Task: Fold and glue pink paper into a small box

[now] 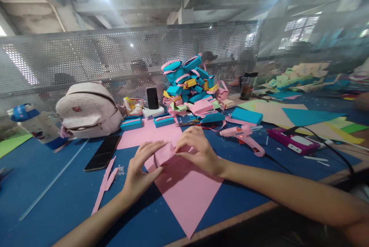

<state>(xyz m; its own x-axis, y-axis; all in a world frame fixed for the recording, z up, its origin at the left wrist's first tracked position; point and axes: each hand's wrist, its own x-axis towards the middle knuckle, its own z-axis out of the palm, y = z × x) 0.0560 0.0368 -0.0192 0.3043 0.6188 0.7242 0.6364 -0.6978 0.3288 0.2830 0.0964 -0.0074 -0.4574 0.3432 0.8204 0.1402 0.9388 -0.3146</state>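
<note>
My left hand [148, 160] grips a small folded pink paper box [165, 154] from its left side, thumb in front and fingers over the top. At the box's right end, my right hand [198, 149] pinches its edge between thumb and fingertips. Beneath both hands lies a large pink paper sheet [191, 201], one corner pointing toward me. A second pink sheet [135, 137] is spread behind them. To the right rests a pink hot glue gun [243, 136] with a small orange light.
A dark phone [103, 153] and pink paper scraps [103, 185] lie left. Behind stand a white backpack [89, 110], a bottle [39, 126] and a heap of blue and pink paper pieces [193, 85]. A purple power strip [294, 140] and coloured sheets [311, 118] are right.
</note>
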